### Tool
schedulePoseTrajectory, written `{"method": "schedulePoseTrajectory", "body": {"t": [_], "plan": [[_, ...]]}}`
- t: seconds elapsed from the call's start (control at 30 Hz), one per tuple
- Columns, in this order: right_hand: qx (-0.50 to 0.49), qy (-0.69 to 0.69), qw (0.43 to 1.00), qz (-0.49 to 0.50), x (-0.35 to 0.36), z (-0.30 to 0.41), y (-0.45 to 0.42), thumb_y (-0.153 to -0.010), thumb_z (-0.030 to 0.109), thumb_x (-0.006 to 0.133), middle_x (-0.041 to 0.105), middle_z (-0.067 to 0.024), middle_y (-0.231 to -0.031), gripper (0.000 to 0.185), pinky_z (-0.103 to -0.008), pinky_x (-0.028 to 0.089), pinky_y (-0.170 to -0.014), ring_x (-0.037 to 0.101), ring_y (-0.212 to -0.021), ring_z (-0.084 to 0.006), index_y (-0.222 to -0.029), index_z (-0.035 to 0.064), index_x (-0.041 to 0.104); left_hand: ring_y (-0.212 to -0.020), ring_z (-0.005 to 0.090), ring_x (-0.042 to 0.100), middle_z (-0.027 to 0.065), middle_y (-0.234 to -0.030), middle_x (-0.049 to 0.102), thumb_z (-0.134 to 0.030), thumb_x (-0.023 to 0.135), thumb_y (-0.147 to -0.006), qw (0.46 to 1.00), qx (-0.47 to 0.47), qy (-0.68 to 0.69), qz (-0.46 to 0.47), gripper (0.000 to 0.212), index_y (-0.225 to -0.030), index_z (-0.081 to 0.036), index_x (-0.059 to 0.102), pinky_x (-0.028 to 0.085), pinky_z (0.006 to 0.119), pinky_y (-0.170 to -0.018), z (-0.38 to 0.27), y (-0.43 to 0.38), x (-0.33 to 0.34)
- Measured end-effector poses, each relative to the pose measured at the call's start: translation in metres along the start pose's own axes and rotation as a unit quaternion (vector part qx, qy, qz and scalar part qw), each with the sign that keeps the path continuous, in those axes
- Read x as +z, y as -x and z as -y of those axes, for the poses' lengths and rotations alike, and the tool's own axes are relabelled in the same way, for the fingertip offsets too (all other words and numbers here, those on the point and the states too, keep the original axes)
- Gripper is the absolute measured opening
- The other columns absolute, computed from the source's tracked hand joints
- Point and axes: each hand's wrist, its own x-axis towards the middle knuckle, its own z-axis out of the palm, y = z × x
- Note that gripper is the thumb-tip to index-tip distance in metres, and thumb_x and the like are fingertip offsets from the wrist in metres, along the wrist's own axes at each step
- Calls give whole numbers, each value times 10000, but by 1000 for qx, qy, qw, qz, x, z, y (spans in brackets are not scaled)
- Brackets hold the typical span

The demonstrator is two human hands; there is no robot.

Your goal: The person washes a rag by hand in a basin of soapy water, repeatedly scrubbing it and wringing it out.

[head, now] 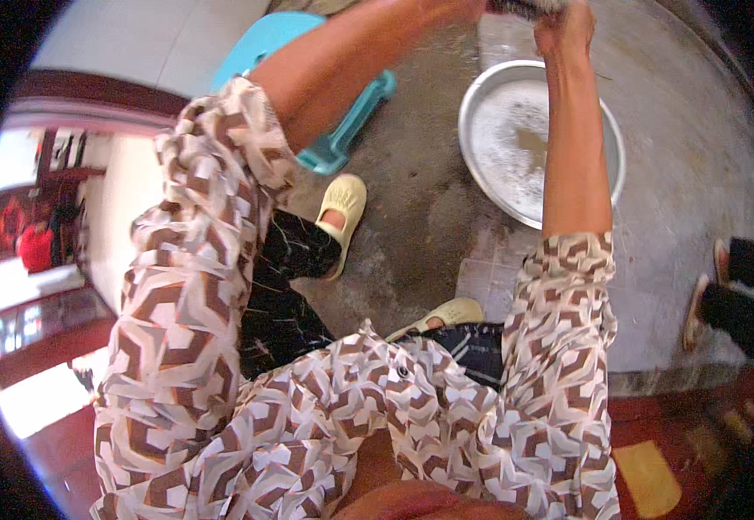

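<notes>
Both my hands are at the top edge of the picture, partly cut off. My right hand (568,32) has its fingers closed around a dark and grey item (526,6), perhaps a wet cloth; most of it is out of view. My left hand (461,10) is blurred at the near end of the same item, and its fingers are hidden. Below my right hand, partly covered by my forearm, a round metal basin (471,140) stands on the floor. White suds (503,123) float on murky brownish water (531,148) inside it.
A turquoise plastic stool (344,127) lies beyond my left forearm. My feet wear cream clogs (351,201) on the stained concrete floor (409,214). At right are another person's dark trouser legs (741,305). A yellow piece (648,478) rests on the red floor (637,416).
</notes>
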Motion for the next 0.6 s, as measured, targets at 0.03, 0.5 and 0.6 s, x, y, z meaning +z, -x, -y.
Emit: {"method": "schedulePoseTrajectory", "body": {"t": [0.03,0.5,0.6], "plan": [[5,-4,1000,-3,13,1,3,-850,207,468,624,-68,-919,248,-313,471,-794,587,-868,-166,-933,18,605,-753,193,606,47,-830,631,-480,544,-811,999,-18,4,31,390,-936,-116,602,499,328,-684,-6,-2,-9],[151,201,968,6,43,89,23,-860,138,549,612,-114,-1037,266,-334,478,-819,596,-933,-218,-1060,-36,577,-1099,242,497,105,-1193,548,-602,544,-777,994,-48,-84,-53,668,-1203,-88,515,385,442,-903,11,52,9],[168,164,971,40,16,95,17,-860,144,555,603,-115,-1051,269,-326,470,-842,584,-966,-215,-1062,-32,576,-1093,220,500,89,-1209,538,-551,588,-776,968,-38,-247,-18,647,-1200,-68,515,371,403,-931,19,59,-11]]}}
